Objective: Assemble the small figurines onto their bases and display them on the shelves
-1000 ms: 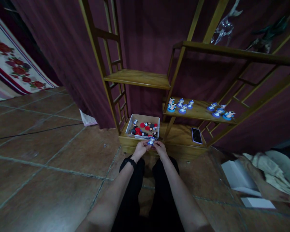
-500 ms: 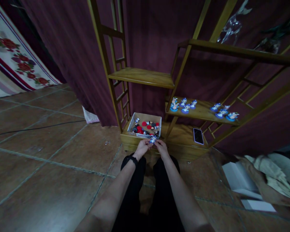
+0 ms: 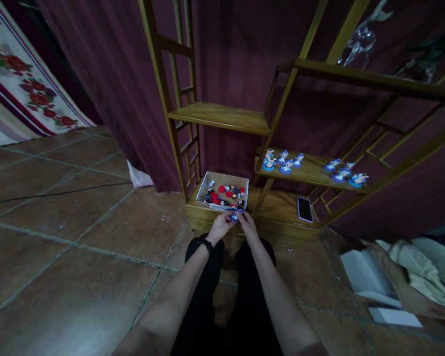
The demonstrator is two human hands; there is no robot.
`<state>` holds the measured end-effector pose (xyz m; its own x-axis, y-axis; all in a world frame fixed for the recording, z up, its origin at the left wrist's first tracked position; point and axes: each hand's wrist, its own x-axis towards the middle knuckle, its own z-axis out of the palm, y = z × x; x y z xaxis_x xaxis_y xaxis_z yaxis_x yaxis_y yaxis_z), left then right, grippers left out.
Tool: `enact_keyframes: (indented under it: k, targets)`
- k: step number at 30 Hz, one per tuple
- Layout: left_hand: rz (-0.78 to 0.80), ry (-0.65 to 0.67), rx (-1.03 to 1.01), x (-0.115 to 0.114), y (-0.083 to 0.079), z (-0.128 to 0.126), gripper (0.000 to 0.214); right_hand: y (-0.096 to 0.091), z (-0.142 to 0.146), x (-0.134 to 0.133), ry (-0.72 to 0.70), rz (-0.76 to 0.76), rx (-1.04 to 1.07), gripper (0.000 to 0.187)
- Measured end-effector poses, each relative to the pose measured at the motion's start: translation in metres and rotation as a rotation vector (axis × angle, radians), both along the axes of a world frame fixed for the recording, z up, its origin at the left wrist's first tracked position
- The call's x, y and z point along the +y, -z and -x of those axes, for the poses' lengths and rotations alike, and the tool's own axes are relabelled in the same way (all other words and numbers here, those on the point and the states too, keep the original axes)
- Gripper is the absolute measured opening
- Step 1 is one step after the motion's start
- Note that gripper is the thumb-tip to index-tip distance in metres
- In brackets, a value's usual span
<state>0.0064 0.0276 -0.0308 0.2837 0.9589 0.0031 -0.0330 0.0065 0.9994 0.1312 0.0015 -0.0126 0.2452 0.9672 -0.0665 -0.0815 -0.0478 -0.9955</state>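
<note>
Between my two hands, just in front of the cardboard box, is a small purple-and-white figurine [image 3: 236, 215]. My left hand [image 3: 221, 227] has its fingers closed on the figurine's left side. From the other side, my right hand [image 3: 247, 226] pinches it, its fingers covering part of the top. The open box [image 3: 203, 198] sits on the low shelf and holds loose figurine parts and red discs. Several finished-looking figurines on round bases, such as this purple one [image 3: 286, 167] and this blue-based one [image 3: 358, 180], stand upright on the shelf to the right.
A phone [image 3: 304, 209] lies on the low wooden shelf at right. The wooden rack [image 3: 218, 117] rises ahead, with a clear glass ornament [image 3: 359, 44] higher up. White boxes [image 3: 369, 277] and cloth lie on the floor at right; a black cable [image 3: 59, 194] crosses the tiles at left.
My right fingers have moved slightly left over the figurine and now cover more of it. The view has shifted a little; the shelf figurines stay in place.
</note>
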Motion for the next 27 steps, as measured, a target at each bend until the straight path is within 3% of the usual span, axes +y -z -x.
enact_keyframes:
  k: [17,27]
  targets:
    - [0.019,0.003,-0.058,0.001,0.006,-0.002,0.040,0.007,-0.003,0.003,0.029,0.097,0.070,0.050]
    - [-0.068,-0.098,0.087,-0.007,-0.009,0.001,0.046,-0.001,0.001,-0.001,0.035,0.088,0.197,0.047]
